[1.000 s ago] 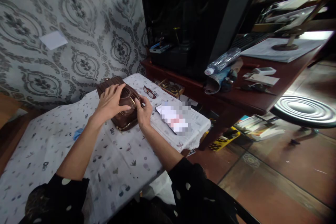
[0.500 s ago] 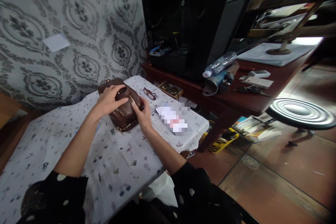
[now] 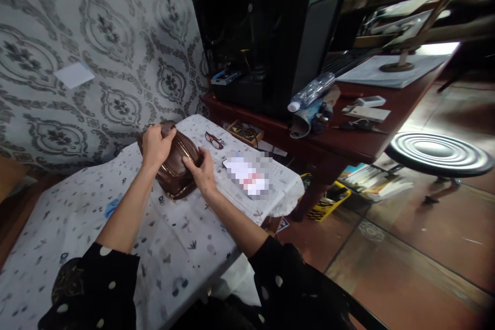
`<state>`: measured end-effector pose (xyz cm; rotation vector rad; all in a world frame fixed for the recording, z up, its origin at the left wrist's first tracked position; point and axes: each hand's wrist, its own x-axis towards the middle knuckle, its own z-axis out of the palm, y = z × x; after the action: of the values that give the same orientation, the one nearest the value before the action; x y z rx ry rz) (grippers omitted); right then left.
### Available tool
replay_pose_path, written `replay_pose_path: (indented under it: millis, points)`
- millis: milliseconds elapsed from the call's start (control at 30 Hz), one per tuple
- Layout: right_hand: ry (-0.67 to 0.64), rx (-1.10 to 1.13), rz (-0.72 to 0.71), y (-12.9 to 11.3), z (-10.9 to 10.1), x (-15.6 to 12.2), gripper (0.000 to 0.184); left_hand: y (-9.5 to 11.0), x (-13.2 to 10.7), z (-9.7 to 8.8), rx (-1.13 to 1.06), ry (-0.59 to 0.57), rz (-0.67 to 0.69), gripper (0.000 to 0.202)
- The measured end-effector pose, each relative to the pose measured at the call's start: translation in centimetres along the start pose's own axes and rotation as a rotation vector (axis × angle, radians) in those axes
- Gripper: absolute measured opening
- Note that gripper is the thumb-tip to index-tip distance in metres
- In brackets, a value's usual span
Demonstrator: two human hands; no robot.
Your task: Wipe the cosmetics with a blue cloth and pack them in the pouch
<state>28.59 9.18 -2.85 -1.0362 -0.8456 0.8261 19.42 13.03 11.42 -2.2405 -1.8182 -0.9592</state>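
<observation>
A brown leather bag with a gold-coloured zip lies on a table covered with a white patterned cloth. My left hand is closed round the bag's far top end. My right hand presses against the bag's right side, its fingers curled on the leather. Both sleeves are black with white dots.
Red-framed glasses and a phone lie to the right of the bag. A dark wooden desk stands beyond with a black computer case, a plastic bottle and papers. A round stool stands on the tiled floor.
My left hand has slid from the bag's top middle to its far end and closed there. My right hand has shifted slightly along the bag's right side. The view has swung a little.
</observation>
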Motion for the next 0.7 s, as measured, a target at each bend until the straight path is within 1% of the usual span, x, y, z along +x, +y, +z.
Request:
replay_pose_path:
  millis: [100,200,267,400,467,533,600,667,700]
  points:
    - [0.015,-0.064,0.026,-0.5,0.1,-0.2,0.074,0.6,-1.1,-0.1,-0.075,0.009,0.097,0.025]
    - [0.009,-0.101,0.033,-0.9,0.1,-0.3,0.072,1.2,-2.3,-0.3,-0.162,-0.023,0.219,0.025]
    - [-0.001,-0.108,0.027,-1.0,0.0,-0.4,0.071,1.3,-2.7,-0.6,-0.190,-0.029,0.243,0.023]
    - [-0.023,-0.123,0.023,-1.2,-0.1,-0.5,0.071,0.1,-2.4,-1.8,-0.204,-0.066,0.240,0.027]
    - [-0.035,-0.154,0.009,-1.2,-0.1,-0.6,0.079,-1.0,-2.3,-2.7,-0.222,-0.090,0.215,0.030]
    - [-0.053,-0.198,-0.014,-1.3,0.1,-0.8,0.091,-2.1,-2.4,-3.6,-0.186,-0.082,0.176,0.034]
    - [-0.074,-0.229,-0.034,-1.4,0.1,-0.9,0.099,-3.0,-2.8,-4.3,-0.091,-0.055,0.138,0.029]
    - [-0.086,-0.245,-0.047,-1.4,0.1,-0.9,0.102,-3.3,-3.4,-4.9,-0.001,-0.033,0.113,0.019]
    - [-0.088,-0.254,-0.054,-1.4,0.1,-0.9,0.102,-3.3,-3.7,-5.0,0.028,-0.028,0.103,0.018]
